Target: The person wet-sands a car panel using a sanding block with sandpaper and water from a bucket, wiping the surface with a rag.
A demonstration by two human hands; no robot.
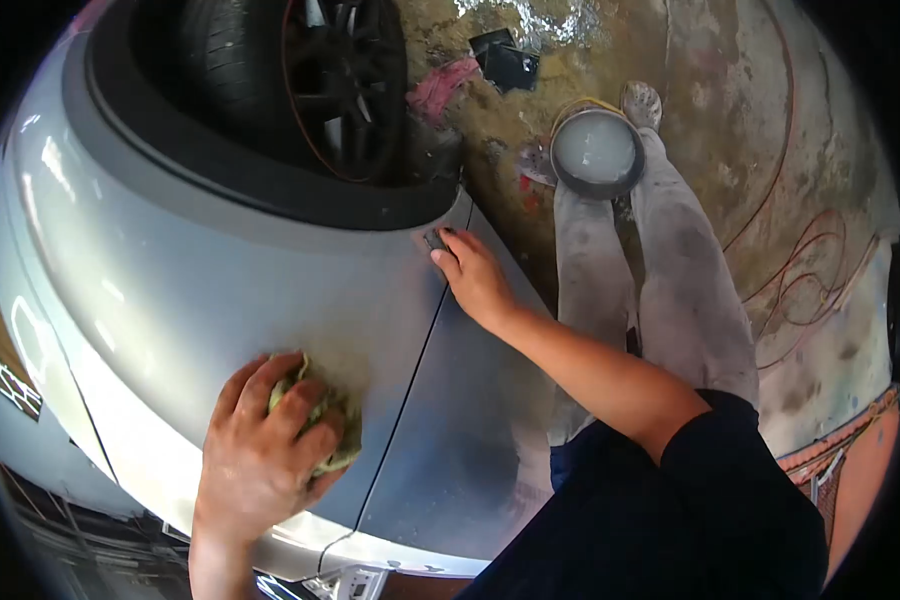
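My left hand is closed around a crumpled yellow-green cloth, pressed against the silver-grey car fender. Up by the wheel arch, my right hand pinches a small dark block against the panel's edge. That block lies close to the seam between the fender and the car door. The fingers hide part of both held things. Dull, hazy patches show on the paint around each hand.
A bucket of cloudy liquid stands between my lower legs. Beyond the black wheel arch trim is a dark-spoked wheel. A pink rag and a black sheet lie on the wet floor. A thin reddish hose coils at right.
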